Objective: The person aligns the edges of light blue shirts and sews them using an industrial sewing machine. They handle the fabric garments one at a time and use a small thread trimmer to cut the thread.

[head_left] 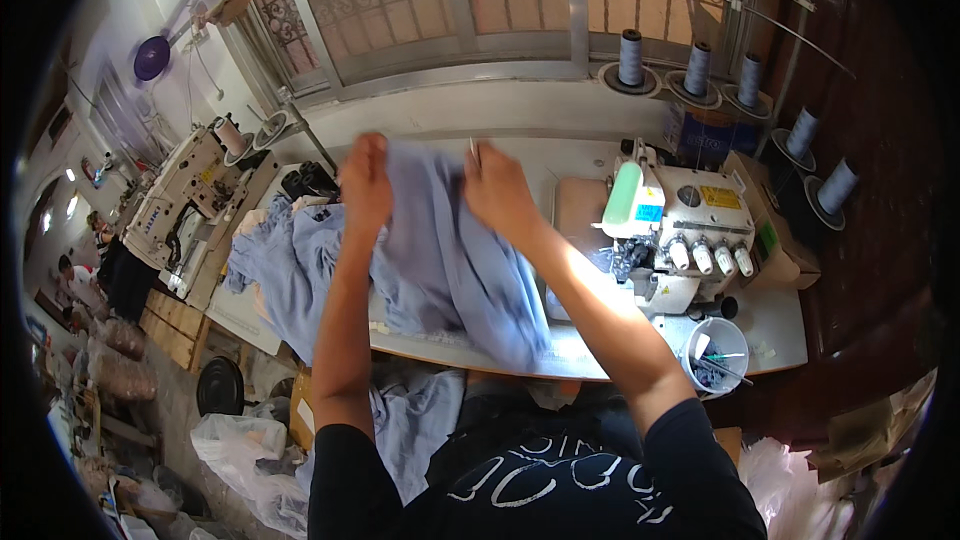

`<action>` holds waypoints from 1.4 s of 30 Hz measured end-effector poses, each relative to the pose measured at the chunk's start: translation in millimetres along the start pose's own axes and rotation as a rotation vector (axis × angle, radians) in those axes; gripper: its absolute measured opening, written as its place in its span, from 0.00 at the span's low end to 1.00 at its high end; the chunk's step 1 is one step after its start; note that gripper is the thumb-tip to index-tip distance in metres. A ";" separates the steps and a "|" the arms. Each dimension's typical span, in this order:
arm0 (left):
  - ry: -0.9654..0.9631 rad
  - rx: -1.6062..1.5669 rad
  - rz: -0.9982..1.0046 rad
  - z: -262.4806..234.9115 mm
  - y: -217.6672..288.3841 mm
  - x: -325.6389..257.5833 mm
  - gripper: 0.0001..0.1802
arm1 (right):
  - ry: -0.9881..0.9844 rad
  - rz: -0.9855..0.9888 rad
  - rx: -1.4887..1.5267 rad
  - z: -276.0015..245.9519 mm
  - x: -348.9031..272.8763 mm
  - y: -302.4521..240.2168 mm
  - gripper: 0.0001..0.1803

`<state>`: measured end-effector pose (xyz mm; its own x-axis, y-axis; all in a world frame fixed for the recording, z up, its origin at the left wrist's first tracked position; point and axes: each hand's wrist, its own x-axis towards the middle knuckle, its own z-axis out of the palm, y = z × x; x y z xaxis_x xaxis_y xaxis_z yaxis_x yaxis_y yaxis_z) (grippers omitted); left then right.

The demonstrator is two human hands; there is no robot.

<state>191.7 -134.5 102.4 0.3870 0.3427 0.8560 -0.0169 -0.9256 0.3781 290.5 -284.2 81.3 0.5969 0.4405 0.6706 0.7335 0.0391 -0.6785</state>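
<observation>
Both my arms reach out over the white sewing table point(590, 155), holding up a light blue cloth piece point(435, 230), blurred at its lower edge. My left hand point(367, 185) is closed on its upper left corner. The upper right side is gripped by my right hand point(497, 188), where a thin pale sliver shows at the fingers, too small to name. The cloth hangs in folds toward the table's front edge. Left of it lies a heap of similar blue fabric point(290, 265). An overlock sewing machine point(690, 225) with a green front part stands to the right of my right hand.
Thread cones point(630, 60) stand on holders behind and right of the overlock machine. A clear cup point(715, 355) with scraps and tools sits at the front right edge. Another sewing machine point(190, 200) is at the left. Plastic bags point(240, 460) lie below; people appear far left.
</observation>
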 end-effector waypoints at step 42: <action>-1.195 -0.636 0.081 63.3 103.3 -62.8 0.07 | -0.057 0.571 0.441 -105.2 -191.7 48.7 0.04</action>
<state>224.1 -261.7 65.4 0.9164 -0.3574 0.1801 -0.3713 -0.5912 0.7160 246.0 -461.1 -48.8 0.8209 0.5462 0.1666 0.1054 0.1419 -0.9843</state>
